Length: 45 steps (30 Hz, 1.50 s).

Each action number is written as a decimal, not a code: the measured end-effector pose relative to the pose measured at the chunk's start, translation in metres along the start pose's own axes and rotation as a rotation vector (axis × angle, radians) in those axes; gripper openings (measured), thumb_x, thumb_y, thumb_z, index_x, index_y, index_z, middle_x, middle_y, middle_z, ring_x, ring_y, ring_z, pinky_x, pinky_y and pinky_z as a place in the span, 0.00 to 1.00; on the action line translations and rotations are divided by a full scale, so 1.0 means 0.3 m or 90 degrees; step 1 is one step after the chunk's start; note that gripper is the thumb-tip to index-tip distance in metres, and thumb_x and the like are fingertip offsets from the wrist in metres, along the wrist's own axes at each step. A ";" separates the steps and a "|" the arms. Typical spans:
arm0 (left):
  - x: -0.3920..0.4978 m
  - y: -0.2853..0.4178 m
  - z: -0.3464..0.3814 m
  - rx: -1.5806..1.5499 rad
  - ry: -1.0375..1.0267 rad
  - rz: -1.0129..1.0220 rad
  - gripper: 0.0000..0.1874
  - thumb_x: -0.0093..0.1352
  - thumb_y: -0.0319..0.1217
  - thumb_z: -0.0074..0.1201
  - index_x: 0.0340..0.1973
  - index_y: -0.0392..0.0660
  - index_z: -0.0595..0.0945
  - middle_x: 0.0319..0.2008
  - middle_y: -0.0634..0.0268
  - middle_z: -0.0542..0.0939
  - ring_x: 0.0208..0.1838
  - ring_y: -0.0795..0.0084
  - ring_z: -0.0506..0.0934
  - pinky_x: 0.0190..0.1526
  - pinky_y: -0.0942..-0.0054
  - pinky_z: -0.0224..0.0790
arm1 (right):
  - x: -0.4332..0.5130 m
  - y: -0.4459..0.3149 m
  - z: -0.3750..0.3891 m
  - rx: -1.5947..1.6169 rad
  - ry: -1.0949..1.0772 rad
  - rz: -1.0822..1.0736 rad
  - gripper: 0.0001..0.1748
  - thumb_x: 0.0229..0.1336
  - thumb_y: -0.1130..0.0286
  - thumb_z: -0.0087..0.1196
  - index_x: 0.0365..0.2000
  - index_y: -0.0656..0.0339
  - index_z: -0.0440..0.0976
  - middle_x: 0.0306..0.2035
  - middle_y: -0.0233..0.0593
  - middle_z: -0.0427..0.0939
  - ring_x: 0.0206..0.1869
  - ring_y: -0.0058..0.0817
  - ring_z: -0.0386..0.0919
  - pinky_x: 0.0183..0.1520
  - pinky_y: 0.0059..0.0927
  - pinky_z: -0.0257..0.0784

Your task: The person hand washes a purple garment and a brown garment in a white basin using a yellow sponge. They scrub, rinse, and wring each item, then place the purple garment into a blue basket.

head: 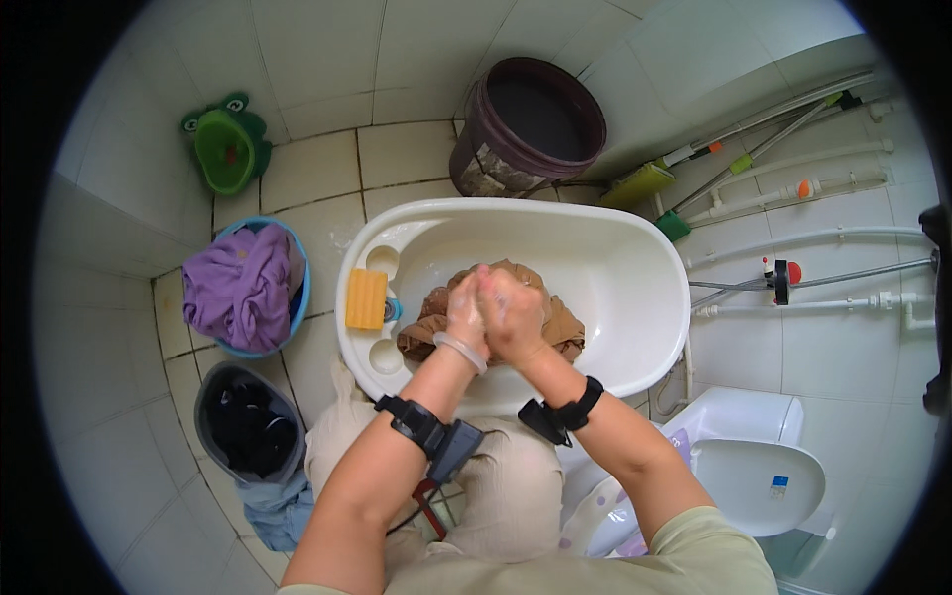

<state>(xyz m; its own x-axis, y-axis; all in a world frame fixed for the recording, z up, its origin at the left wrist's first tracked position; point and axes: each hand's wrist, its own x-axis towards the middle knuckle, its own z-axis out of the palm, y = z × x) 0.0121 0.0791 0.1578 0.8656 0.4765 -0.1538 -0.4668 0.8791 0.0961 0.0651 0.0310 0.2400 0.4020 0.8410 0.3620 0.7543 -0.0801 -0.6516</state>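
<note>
My left hand (465, 311) and my right hand (513, 309) are pressed together, wet with suds, over a bunched brown garment (564, 327). The fingers of both are curled in at its folds, and cloth bulges out on the far side and right of them. How much fabric lies between the palms is hidden. The garment rests, wet and foamy in places, in a white plastic baby bathtub (632, 297). A yellow ridged block (367, 299) lies on the tub's left rim between two round recesses, beside a small blue item (393, 309).
Left stand a blue basin (303, 297) with purple clothing (242, 290) and a grey bucket (204, 424) of dark clothes. A frog-shaped green potty (223, 149) is mounted on the wall. Behind the tub stands a dark bucket (476, 149) of liquid; right are mops (714, 178) and a toilet (751, 476).
</note>
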 end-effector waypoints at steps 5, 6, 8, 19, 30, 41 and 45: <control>-0.035 -0.042 0.033 0.234 0.218 0.041 0.15 0.73 0.40 0.45 0.46 0.43 0.76 0.44 0.64 0.78 0.47 0.73 0.76 0.48 0.70 0.70 | -0.017 0.078 -0.027 -0.045 -0.006 0.009 0.12 0.63 0.64 0.45 0.29 0.58 0.76 0.26 0.48 0.77 0.28 0.50 0.76 0.31 0.44 0.70; -0.045 -0.049 0.067 0.237 0.194 0.050 0.15 0.73 0.39 0.46 0.48 0.42 0.75 0.44 0.64 0.78 0.48 0.73 0.75 0.50 0.71 0.69 | -0.005 0.106 -0.047 -0.057 0.029 0.129 0.13 0.64 0.63 0.45 0.33 0.59 0.77 0.28 0.50 0.78 0.31 0.48 0.77 0.33 0.39 0.72; -0.054 -0.048 0.140 0.275 0.225 0.049 0.14 0.73 0.38 0.46 0.45 0.41 0.76 0.40 0.68 0.77 0.45 0.77 0.74 0.48 0.74 0.67 | 0.013 0.154 -0.086 0.013 -0.049 0.179 0.15 0.65 0.63 0.45 0.36 0.64 0.76 0.30 0.47 0.79 0.32 0.37 0.77 0.37 0.34 0.72; -0.044 0.079 0.192 0.434 0.152 0.125 0.12 0.67 0.30 0.56 0.44 0.42 0.75 0.33 0.68 0.76 0.39 0.78 0.75 0.43 0.78 0.68 | 0.009 0.087 -0.192 0.140 -0.329 0.193 0.34 0.49 0.77 0.50 0.60 0.63 0.62 0.44 0.42 0.79 0.43 0.33 0.78 0.49 0.31 0.72; -0.021 0.171 0.111 0.300 0.043 -0.024 0.18 0.72 0.39 0.49 0.50 0.40 0.76 0.44 0.61 0.80 0.47 0.65 0.79 0.50 0.67 0.71 | 0.140 0.027 -0.458 0.466 0.144 0.229 0.29 0.55 0.81 0.41 0.60 0.62 0.63 0.54 0.42 0.72 0.55 0.36 0.72 0.62 0.36 0.65; -0.047 -0.017 0.129 0.027 0.121 0.001 0.21 0.74 0.47 0.42 0.52 0.46 0.73 0.46 0.63 0.78 0.49 0.67 0.76 0.53 0.67 0.69 | 0.025 0.037 -0.056 -0.018 0.053 0.127 0.12 0.54 0.59 0.57 0.29 0.57 0.74 0.25 0.46 0.68 0.27 0.48 0.69 0.32 0.46 0.66; -0.043 -0.022 0.104 0.011 0.223 -0.037 0.18 0.74 0.43 0.43 0.51 0.45 0.74 0.48 0.64 0.77 0.51 0.70 0.75 0.53 0.69 0.68 | -0.002 0.086 -0.028 -0.003 -0.081 -0.007 0.16 0.60 0.58 0.52 0.27 0.62 0.74 0.29 0.51 0.75 0.31 0.54 0.73 0.30 0.44 0.67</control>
<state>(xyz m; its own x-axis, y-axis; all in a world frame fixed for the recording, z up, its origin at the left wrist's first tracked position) 0.0096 0.0667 0.1897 0.7750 0.4026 -0.4871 -0.4125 0.9062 0.0927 0.0887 0.0239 0.2287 0.3256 0.9026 0.2815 0.7609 -0.0734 -0.6447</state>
